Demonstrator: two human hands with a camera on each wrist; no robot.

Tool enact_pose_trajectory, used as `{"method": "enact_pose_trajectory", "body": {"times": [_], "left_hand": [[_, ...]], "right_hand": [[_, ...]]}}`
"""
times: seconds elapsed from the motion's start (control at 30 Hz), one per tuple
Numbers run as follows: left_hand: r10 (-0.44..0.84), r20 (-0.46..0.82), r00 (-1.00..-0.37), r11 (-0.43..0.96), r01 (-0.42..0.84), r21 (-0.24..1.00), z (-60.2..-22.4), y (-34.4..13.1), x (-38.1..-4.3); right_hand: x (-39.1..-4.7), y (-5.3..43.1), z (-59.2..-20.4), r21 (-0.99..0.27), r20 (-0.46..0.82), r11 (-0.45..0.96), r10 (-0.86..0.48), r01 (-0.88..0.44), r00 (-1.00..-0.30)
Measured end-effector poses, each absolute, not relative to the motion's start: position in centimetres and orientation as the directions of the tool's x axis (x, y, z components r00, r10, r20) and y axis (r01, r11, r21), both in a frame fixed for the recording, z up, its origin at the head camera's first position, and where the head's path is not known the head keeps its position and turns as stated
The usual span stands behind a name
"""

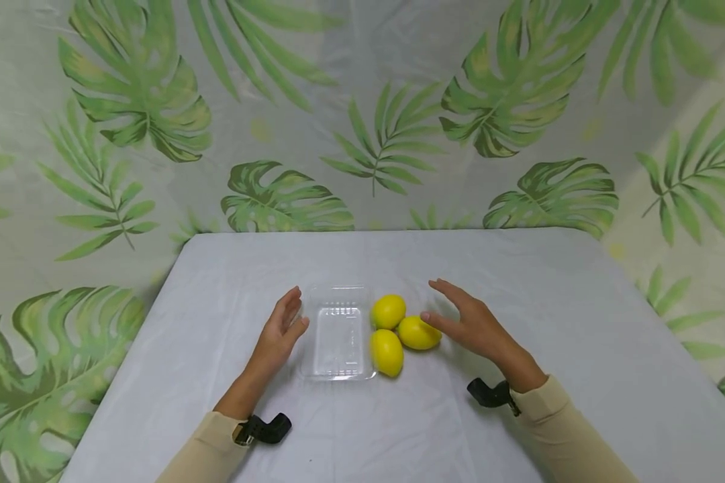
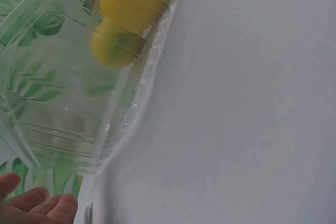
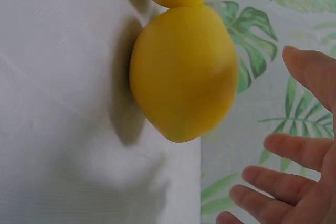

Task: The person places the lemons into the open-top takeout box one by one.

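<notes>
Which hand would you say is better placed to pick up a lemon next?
Probably the right hand: it hovers, empty, beside the nearest lemon, while the left hand is across the box from all three.

No readable text, label, brand, number or sign is showing in any of the three views.
</notes>
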State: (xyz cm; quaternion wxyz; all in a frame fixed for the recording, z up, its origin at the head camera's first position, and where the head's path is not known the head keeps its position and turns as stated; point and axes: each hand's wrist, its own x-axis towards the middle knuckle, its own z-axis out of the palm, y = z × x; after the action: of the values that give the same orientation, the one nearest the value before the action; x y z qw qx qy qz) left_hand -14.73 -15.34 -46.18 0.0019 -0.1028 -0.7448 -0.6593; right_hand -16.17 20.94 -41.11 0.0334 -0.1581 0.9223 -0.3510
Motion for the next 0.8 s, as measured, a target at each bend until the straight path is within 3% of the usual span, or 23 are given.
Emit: {"method": "enact_pose_trajectory", "body": {"times": [0.27,0.43,0.8], "left_hand": [[0.190,0.174,-0.966,-0.006,0.176,0.984,-47.3,-15.4,-14.5],[0.197,0.173,-0.965,0.002,0.177,0.984,-47.6,-15.3,-14.7],[0.212,0.178,-0.961,0.039,0.190,0.981,-48.1,-15.2,-14.7]], "right_hand": [[-16.1,20.8,-42.1,-0.674,0.080,0.667,-0.362,-0.318,-0.929],[-16.2,20.7,-42.3,-0.685,0.125,0.624,-0.409,-0.377,-0.904],[-16.0,20.6,-43.0,-0.721,0.095,0.583,-0.452,-0.374,-0.887]]}}
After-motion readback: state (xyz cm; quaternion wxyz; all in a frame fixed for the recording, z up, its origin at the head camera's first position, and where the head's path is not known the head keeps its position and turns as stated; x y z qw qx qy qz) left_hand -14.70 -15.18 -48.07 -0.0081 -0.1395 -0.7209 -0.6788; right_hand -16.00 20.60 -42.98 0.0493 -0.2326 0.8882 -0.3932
